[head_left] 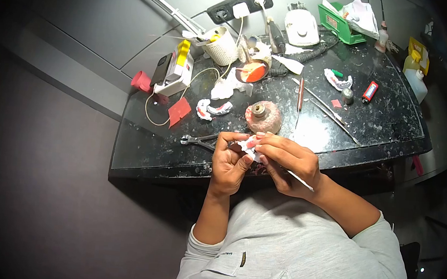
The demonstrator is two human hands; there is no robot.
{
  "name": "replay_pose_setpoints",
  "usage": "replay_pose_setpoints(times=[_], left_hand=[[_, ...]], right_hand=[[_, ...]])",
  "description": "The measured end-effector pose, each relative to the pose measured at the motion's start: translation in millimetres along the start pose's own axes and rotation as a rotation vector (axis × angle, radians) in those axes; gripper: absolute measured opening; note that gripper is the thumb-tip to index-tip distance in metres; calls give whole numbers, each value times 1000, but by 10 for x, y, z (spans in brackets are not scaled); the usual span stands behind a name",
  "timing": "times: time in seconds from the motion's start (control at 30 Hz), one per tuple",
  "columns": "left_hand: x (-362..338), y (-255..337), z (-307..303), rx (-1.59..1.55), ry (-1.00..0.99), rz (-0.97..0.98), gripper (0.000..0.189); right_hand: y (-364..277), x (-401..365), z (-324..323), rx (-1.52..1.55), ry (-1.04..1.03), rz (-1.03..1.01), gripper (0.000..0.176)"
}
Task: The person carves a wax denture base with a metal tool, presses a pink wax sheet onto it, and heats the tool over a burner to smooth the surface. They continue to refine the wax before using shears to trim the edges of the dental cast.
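My left hand (228,164) is closed around a small white plaster dental cast (250,154) that carries a patch of pink wax (251,143). My right hand (290,161) presses its fingertips against the same cast from the other side. A thin white-handled tool (300,180) sticks out below the right hand's fingers, its working end hidden. Just beyond the hands stands a squat, pink-stained alcohol burner (264,116). Metal pliers (197,140) lie left of my left hand.
Two dental casts (213,110) and a pink wax sheet (179,111) lie to the left. Another cast (338,80), a red lighter (370,92) and long thin tools (336,114) are to the right. Farther back are an orange-faced lamp (252,72), a white box (178,77) and a green bin (341,26).
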State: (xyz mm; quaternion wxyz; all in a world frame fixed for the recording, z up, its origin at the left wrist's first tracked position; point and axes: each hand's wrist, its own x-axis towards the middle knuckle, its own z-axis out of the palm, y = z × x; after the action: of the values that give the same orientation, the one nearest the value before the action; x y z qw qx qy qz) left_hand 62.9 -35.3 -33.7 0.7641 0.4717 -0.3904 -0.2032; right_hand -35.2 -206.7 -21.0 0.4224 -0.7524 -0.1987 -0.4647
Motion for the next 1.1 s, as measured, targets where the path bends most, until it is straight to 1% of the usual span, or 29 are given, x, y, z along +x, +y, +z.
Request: replay_pose_setpoints(times=[0.3,0.8,0.9,1.0,1.07,1.1], left_hand=[[6,0,5,16,-6,20,44],[2,8,-32,-20,-21,2,43],[-5,28,-19,-32,-27,-30,44],[7,22,-17,-17,-25,-7,44],[-5,13,-47,-20,-28,-25,45],[6,14,-32,-19,-28,-24,45]], right_hand=[[-5,-15,-1,-22,-4,-12,34],[7,-23,3,-10,6,6,33],[7,-33,-5,-25,-3,3,33],[-7,-21,-5,-24,7,12,31],[-16,-14,4,-31,32,17,25],[-25,-11,3,-30,32,15,25]])
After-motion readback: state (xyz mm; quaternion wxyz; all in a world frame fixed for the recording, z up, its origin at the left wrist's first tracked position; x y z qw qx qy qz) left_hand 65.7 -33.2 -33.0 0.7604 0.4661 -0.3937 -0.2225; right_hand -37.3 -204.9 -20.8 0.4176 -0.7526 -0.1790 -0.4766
